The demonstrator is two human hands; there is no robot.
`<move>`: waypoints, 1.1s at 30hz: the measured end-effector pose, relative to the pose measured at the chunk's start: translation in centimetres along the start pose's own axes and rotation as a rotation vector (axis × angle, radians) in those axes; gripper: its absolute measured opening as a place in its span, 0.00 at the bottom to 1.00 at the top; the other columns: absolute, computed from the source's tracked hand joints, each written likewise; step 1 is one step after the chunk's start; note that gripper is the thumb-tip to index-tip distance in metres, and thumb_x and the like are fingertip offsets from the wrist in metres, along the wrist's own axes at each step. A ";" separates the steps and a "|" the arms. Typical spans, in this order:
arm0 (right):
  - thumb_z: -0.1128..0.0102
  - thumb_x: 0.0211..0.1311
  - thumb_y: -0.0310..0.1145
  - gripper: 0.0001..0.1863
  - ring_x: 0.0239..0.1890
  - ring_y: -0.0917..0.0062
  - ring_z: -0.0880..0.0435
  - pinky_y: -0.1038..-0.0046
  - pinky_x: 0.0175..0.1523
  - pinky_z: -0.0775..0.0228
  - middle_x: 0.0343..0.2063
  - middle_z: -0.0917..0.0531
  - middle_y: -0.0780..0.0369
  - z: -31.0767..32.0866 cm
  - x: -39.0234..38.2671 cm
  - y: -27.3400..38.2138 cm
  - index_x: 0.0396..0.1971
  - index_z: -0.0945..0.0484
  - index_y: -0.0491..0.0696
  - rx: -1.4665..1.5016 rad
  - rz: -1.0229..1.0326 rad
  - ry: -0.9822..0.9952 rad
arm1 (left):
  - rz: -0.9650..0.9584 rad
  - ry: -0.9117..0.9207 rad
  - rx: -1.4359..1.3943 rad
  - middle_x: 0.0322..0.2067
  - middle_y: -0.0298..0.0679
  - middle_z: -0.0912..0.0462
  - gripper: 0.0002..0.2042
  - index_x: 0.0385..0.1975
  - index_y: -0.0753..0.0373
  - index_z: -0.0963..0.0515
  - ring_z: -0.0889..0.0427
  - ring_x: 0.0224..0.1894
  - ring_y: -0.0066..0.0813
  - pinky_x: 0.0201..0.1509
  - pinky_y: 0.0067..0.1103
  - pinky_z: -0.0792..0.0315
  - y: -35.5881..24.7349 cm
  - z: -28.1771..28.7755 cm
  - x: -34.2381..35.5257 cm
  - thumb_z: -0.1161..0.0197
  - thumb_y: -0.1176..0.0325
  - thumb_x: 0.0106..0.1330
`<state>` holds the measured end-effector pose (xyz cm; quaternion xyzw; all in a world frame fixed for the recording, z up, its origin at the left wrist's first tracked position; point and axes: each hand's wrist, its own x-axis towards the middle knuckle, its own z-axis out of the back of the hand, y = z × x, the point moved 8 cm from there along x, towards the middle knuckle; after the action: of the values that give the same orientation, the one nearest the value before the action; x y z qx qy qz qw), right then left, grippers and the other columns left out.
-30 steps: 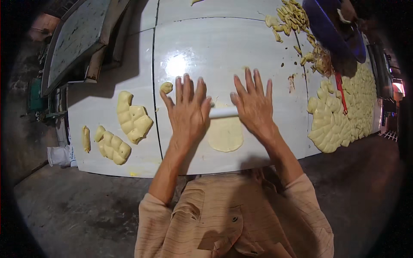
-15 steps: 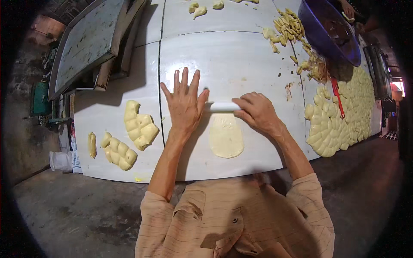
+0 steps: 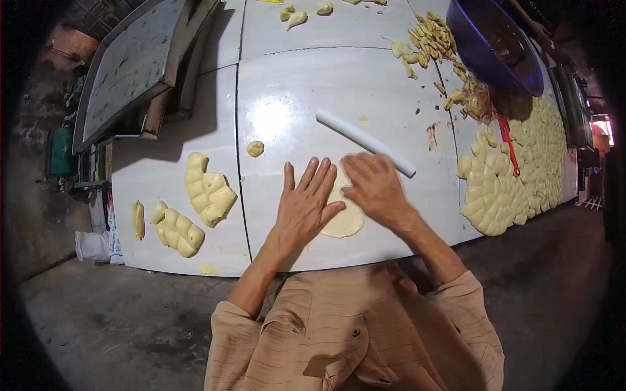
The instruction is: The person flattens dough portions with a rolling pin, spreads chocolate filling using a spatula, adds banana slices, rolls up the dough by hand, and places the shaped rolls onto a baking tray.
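blue lettering [image 3: 117,247], on a white sack [image 3: 112,236], too small to read

Glare on tabletop [image 3: 293,91]; dark rim, edges bent.

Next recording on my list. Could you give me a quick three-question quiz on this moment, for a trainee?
1. True or false: the left hand is palm down and clear of the white rod.
2. Multiple choice: where does the long red tool lie?
A: On the metal tray at the left
B: At the large spread of dough pieces on the right
C: Between the two hands
3. Fill in the blank: the flattened dough is partly hidden by the hands, and the rod's nearer end lies closer to the ____ hand.

Key:
1. True
2. B
3. Right: the right hand
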<state>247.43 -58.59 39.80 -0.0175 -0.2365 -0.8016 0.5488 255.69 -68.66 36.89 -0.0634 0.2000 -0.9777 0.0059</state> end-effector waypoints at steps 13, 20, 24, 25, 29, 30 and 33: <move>0.38 0.65 0.34 0.22 0.56 0.61 0.23 0.56 0.64 0.35 0.54 0.20 0.53 -1.2 -0.8 -0.2 0.55 0.23 0.39 0.154 0.037 0.022 | -0.093 0.169 0.130 0.74 0.43 0.38 0.38 0.73 0.62 0.39 0.48 0.78 0.47 0.78 0.58 0.66 1.1 -0.7 -0.9 0.49 0.40 0.71; 0.36 0.60 0.30 0.15 0.51 0.62 0.20 0.60 0.59 0.30 0.45 0.19 0.56 -2.3 -1.1 1.4 0.46 0.20 0.41 0.221 0.042 -0.044 | 0.003 0.203 0.146 0.75 0.48 0.40 0.41 0.74 0.63 0.40 0.49 0.78 0.49 0.76 0.59 0.65 0.8 -0.8 -1.6 0.45 0.39 0.70; 0.35 0.63 0.29 0.10 0.44 0.65 0.16 0.63 0.52 0.25 0.42 0.16 0.58 0.5 -2.9 -1.2 0.42 0.18 0.44 0.248 -0.063 -0.075 | 0.011 0.273 0.163 0.74 0.48 0.40 0.42 0.74 0.64 0.41 0.49 0.79 0.49 0.77 0.57 0.66 0.1 -1.3 -1.8 0.44 0.38 0.69; 0.36 0.62 0.30 0.10 0.43 0.65 0.16 0.63 0.51 0.25 0.42 0.16 0.59 3.0 -4.1 -2.6 0.42 0.18 0.45 0.115 -0.126 -0.208 | 0.008 0.270 0.166 0.74 0.48 0.40 0.42 0.74 0.64 0.41 0.49 0.79 0.49 0.77 0.57 0.66 0.0 -1.1 -1.7 0.44 0.38 0.69; 0.33 0.63 0.40 0.22 0.54 0.59 0.22 0.59 0.56 0.28 0.52 0.19 0.55 11.9 -12.1 -12.5 0.55 0.21 0.47 -0.389 -0.706 -0.412 | 0.038 0.263 0.124 0.76 0.49 0.46 0.42 0.75 0.64 0.44 0.52 0.79 0.49 0.78 0.56 0.66 0.2 -0.9 -1.9 0.43 0.41 0.70; 0.32 0.62 0.43 0.27 0.60 0.57 0.25 0.56 0.59 0.31 0.56 0.22 0.52 12.5 -14.1 -15.5 0.60 0.24 0.49 -0.521 -0.832 -0.302 | 0.028 0.220 0.089 0.77 0.49 0.48 0.42 0.76 0.63 0.46 0.53 0.80 0.49 0.78 0.56 0.66 0.2 -0.6 -1.8 0.42 0.42 0.70; 0.31 0.59 0.41 0.22 0.63 0.56 0.28 0.48 0.65 0.38 0.59 0.23 0.52 12.1 -15.1 -17.7 0.53 0.19 0.50 -0.708 -0.631 -0.166 | 0.069 0.148 0.110 0.76 0.54 0.47 0.39 0.75 0.64 0.44 0.51 0.79 0.52 0.79 0.54 0.64 -0.2 0.6 -1.1 0.37 0.54 0.68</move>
<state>234.94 -35.53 39.83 -0.1948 0.0142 -0.9561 0.2184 256.89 -68.67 37.33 0.0161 0.1478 -0.9885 0.0281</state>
